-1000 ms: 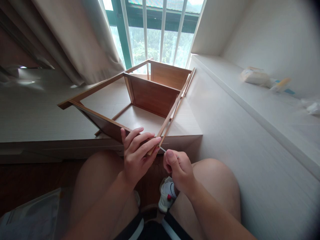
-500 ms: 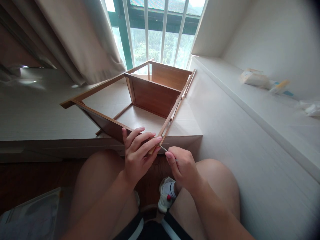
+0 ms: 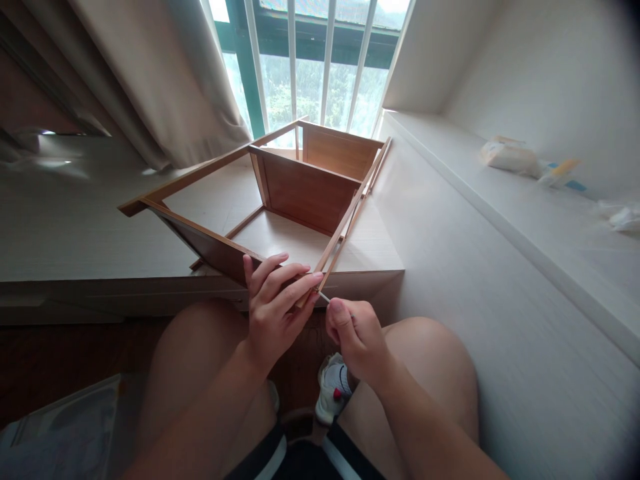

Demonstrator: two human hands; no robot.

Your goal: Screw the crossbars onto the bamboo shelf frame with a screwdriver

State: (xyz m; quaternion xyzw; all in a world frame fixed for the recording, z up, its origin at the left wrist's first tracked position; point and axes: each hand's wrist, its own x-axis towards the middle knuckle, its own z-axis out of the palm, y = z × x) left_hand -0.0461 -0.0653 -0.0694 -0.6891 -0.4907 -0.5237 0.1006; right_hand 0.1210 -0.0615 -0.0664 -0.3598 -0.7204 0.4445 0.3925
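Observation:
A brown wooden shelf frame [image 3: 305, 193] with solid panels lies on its side on the pale ledge, its near corner jutting over the front edge. My left hand [image 3: 275, 310] grips that near corner, fingers spread along the panel and fingertips at the end of the rail. My right hand [image 3: 360, 333] is closed round a thin metal tool [image 3: 324, 297], which looks like a hex key or slim screwdriver. Its tip meets the outer side of the corner by my left fingertips. The fist hides the rest of the tool, and any screw there is too small to make out.
The pale ledge [image 3: 75, 233] runs beneath a barred window [image 3: 320, 80], with a curtain [image 3: 165, 80] at the left. A white side panel rises at the right; small plastic packets [image 3: 515, 157] lie on its top. My knees are just below the ledge's front edge.
My right fist has turned and shifted slightly left, closer to the corner, so less of the tool's shaft shows. My left hand and the shelf frame have stayed nearly still.

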